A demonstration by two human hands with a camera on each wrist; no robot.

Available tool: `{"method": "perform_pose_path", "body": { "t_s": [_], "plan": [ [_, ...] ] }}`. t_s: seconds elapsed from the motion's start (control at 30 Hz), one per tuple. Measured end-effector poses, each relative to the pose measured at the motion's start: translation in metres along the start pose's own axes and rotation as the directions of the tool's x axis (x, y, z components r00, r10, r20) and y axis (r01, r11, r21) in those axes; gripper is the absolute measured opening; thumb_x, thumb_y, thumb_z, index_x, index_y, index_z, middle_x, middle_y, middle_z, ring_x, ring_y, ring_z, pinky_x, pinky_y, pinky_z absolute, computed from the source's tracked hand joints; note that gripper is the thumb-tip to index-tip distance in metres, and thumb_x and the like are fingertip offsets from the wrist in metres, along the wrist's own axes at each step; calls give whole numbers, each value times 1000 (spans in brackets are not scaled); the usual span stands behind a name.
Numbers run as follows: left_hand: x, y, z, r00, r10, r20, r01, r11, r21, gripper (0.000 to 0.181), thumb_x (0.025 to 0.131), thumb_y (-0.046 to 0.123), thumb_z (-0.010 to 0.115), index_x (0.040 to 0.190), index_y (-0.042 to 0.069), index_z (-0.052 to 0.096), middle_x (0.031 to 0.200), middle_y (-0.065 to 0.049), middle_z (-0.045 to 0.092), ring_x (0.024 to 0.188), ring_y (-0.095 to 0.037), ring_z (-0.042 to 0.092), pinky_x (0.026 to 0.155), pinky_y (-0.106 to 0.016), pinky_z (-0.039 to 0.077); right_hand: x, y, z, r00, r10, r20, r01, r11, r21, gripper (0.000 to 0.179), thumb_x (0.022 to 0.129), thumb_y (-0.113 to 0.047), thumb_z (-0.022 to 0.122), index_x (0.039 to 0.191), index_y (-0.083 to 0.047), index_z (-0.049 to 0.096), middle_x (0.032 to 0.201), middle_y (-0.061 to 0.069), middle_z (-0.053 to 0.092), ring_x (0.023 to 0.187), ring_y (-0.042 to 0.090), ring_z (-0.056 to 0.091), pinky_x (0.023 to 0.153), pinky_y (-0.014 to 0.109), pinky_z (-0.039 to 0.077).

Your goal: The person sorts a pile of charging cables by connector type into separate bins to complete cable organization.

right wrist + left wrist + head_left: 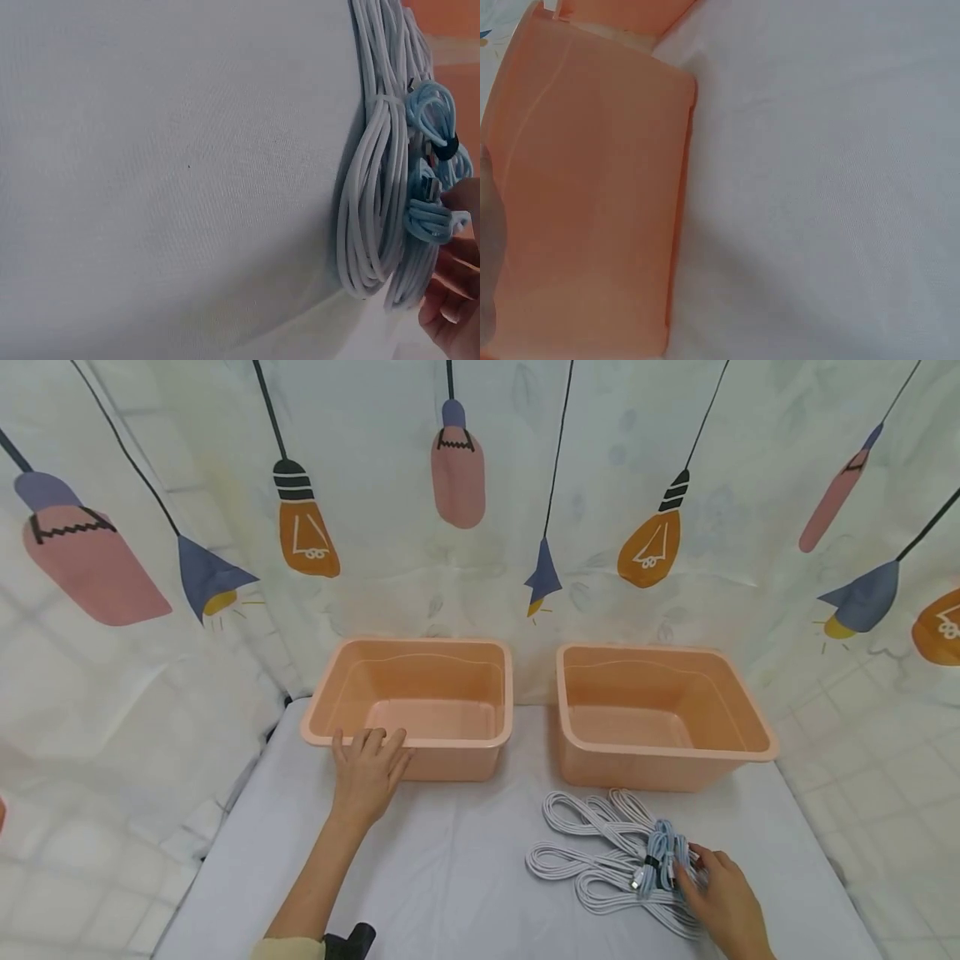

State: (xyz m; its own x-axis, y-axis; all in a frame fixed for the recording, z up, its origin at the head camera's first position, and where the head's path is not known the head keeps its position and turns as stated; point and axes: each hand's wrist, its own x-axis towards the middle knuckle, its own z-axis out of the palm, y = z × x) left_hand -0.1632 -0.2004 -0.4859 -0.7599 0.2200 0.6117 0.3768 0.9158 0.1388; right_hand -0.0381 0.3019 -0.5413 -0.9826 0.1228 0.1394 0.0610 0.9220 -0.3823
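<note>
Fingers of the right hand (pixel 723 903) pinch blue USB cables (pixel 662 847) at four o'clock: free gently; left hand (pixel 365 778) grips the eight-o'clock bin's rim (pixel 465 743).

hands (pixel 490 255) cropped in wrist views, cables (pixel 375 210) partly hidden

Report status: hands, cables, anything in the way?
Left hand on rim of left bin. Right hand at blue cables, grip unclear. Blue cables atop white cables. Nothing visibly blocking right hand.
</note>
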Motion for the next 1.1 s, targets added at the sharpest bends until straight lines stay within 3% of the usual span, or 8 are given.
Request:
{"method": "perform_pose_path", "body": {
  "t_s": [0.13,0.3,0.43,0.57,0.67,0.97,1.1],
  "plan": [
    [-1,0,2,1000,-11,8,11,1000,-13,34,103,38,61,121,10,67,108,-20,65,108,-45,60,107,-83,27,-1,-2,-1,996,62,69,-60,998,-24,44,92,-17,75,118,17,66,91,18,70,88,38,65,74,54,57],
    [0,2,-1,999,-30,25,30,999,-27,32,97,30,70,122,9,69,110,-21,66,108,-45,60,109,-82,25,2,-4,-5,986,106,128,-102,994,-39,44,96,-16,69,123,18,63,99,25,72,92,40,67,79,55,58],
    [1,4,-5,998,-46,40,48,998,-35,31,98,28,72,121,9,70,110,-20,67,108,-45,61,109,-81,25,3,-6,-10,994,62,87,-61,998,-18,41,95,-13,70,122,17,63,96,24,71,86,39,69,75,54,58],
    [3,5,-8,997,-58,50,61,997,-45,29,99,28,72,121,8,71,110,-20,68,108,-46,61,108,-82,26,4,-8,-14,1000,-12,9,12,1000,-2,37,92,-10,74,119,14,67,90,18,71,70,27,66,59,43,53],
    [4,6,-9,996,-71,56,75,995,-66,28,100,27,70,120,8,72,109,-19,69,107,-46,62,108,-82,25,7,-11,-18,998,-51,-33,51,999,-4,35,90,-8,76,116,13,68,88,16,71,65,20,62,55,37,49],
    [7,8,-8,993,-109,54,114,988,-99,25,103,26,65,115,7,75,105,-18,71,104,-46,61,109,-83,21,17,-25,-31,999,-52,-6,52,999,-3,35,93,-10,76,120,11,68,93,17,72,65,18,60,54,31,49],
    [8,9,-8,994,-102,30,104,991,-88,23,101,25,67,111,6,75,102,-18,72,101,-45,62,107,-84,23,20,-32,-34,993,-103,-66,103,995,4,34,90,-7,78,119,9,70,90,15,72,63,13,52,50,26,43]
  ]
}}
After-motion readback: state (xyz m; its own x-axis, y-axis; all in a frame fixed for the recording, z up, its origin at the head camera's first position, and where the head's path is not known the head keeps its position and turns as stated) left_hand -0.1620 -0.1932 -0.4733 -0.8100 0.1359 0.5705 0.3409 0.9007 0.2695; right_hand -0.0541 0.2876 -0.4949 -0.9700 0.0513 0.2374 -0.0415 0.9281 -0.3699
